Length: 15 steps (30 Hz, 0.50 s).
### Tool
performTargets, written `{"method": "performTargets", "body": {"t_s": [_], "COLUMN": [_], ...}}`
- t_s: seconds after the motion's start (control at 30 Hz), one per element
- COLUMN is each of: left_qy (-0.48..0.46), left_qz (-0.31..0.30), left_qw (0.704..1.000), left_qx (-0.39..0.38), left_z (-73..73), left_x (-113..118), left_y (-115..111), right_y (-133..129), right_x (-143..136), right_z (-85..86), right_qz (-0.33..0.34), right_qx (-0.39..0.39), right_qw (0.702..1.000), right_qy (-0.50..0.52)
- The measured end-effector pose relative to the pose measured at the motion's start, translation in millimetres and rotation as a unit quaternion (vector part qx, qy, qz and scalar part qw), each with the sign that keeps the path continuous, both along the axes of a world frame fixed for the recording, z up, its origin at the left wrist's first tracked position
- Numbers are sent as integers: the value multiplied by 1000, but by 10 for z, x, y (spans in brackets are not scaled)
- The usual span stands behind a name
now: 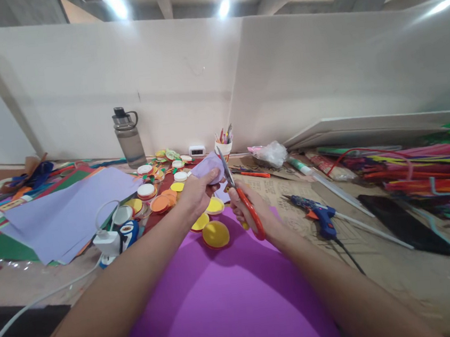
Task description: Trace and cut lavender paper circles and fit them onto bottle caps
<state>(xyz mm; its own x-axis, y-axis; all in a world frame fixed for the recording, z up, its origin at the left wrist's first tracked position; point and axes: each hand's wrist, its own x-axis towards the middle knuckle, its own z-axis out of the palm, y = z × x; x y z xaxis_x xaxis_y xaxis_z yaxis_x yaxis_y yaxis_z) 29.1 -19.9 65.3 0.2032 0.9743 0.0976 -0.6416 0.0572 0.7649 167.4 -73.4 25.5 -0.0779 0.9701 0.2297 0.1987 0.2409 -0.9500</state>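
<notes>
Between its thumb and fingers, my left hand (200,192) grips a piece of light purple paper (210,165). My right hand (248,203) is closed around the red handles of a pair of scissors (253,216). The blades point up and away, right beside the paper's right edge; whether they are cutting into it I cannot tell. Below both hands, several yellow discs (216,235) rest on a large purple sheet (230,296). Orange discs (160,203) and white-topped discs (146,191) lie to the left of my left hand.
A water bottle (129,141) and a cup of pens (224,148) stand at the back. Light purple sheets (80,210) and a power strip (129,231) are on the left. To the right lie a blue glue gun (319,215), a black flat object (408,224) and bundled pipe cleaners (422,169).
</notes>
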Motion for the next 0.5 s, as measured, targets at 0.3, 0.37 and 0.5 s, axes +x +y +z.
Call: {"method": "performTargets", "body": {"t_s": [0.3,0.37,0.5], "left_qy": [21,28,41], "left_qz": [-22,-26,-40], "left_qw": [1000,999,998], "left_qx": [7,6,4], "left_z": [34,38,54], "left_x": [-62,-83,-130], "left_y": [48,63,86], "right_y": [0,-10,-43], "right_x": [14,14,19], "right_z": [-34,-19,50], "right_qz": [1,10,33], "right_qx": [-17,-24,-34], "right_qw": [1000,1000,999], "right_qy": [6,13,21]}}
